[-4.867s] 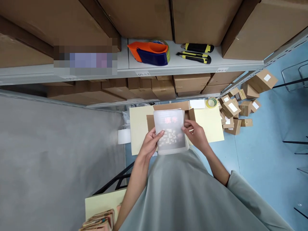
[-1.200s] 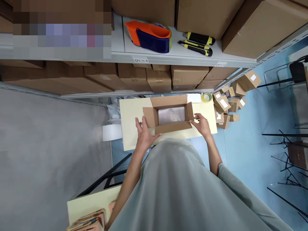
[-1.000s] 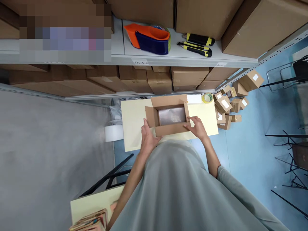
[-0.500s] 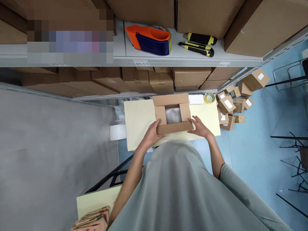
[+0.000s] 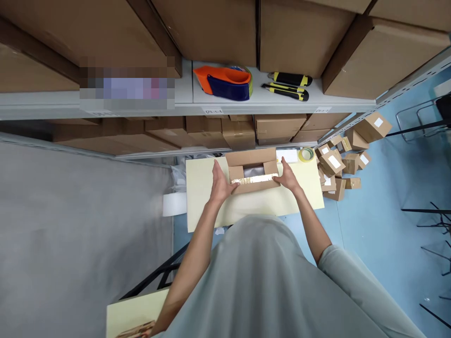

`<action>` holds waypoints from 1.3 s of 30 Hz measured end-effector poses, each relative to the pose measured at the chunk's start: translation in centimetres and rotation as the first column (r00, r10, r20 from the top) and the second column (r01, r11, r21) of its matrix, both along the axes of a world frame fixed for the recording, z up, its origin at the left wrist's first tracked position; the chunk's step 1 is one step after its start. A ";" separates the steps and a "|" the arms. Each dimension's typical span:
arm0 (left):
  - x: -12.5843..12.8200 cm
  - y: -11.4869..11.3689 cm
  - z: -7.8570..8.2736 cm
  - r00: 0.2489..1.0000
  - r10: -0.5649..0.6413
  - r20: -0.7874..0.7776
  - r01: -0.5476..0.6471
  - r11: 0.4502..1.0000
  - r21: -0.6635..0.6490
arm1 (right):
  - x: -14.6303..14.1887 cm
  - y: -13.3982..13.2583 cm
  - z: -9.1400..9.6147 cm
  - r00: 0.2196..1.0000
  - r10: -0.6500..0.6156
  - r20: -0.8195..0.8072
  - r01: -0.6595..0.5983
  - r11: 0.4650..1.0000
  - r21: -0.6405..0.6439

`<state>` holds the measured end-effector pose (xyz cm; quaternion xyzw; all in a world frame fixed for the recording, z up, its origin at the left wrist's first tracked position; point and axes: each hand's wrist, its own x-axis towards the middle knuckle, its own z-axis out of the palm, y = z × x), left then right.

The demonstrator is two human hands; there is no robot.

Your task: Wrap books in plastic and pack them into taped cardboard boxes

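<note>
A small cardboard box (image 5: 251, 156) rests on the pale yellow tabletop, its far flap raised and side flaps folded inward. Something greyish and shiny (image 5: 253, 172) shows in the gap; its kind is unclear. The near flap (image 5: 257, 186) is tilted up and carries a bright, shiny strip (image 5: 259, 179) along its edge. At the flap's left end, my left hand (image 5: 220, 185) is open with fingers stretched forward and the thumb touching the cardboard. My right hand (image 5: 288, 176) is likewise open at the right end, thumb on the flap, fingers extended beside the box.
Behind the box are a white block (image 5: 287, 156) and a tape roll (image 5: 307, 154). A shelf above holds an orange-and-blue tape dispenser (image 5: 225, 84), cutter knives (image 5: 291, 84) and large cartons (image 5: 306, 37). Parcels (image 5: 333, 162) pile up at right; a white roll (image 5: 174, 204) is at left.
The near flap, lying flatter before, is now tilted up, and a shiny strip shows on it. Both hands have stretched their fingers forward along the box's sides. The view has tipped slightly upward.
</note>
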<state>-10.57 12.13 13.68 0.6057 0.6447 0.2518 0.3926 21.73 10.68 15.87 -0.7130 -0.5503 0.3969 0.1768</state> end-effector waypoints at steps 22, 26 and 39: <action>0.7 -5.1 -1.6 0.996 0.086 0.038 -0.088 0.993 0.077 | -0.9 -3.1 -3.8 0.893 -0.211 -0.397 0.279 0.953 0.120; 1.6 -3.9 -2.3 0.962 0.220 0.163 -0.222 0.975 -0.005 | -1.2 -2.3 -3.9 0.896 -0.224 -0.384 0.294 0.947 0.132; 0.0 -5.2 0.8 0.909 0.326 0.259 -0.312 0.945 -0.094 | -3.4 -7.0 -0.2 0.874 -0.297 -0.385 0.372 0.919 0.134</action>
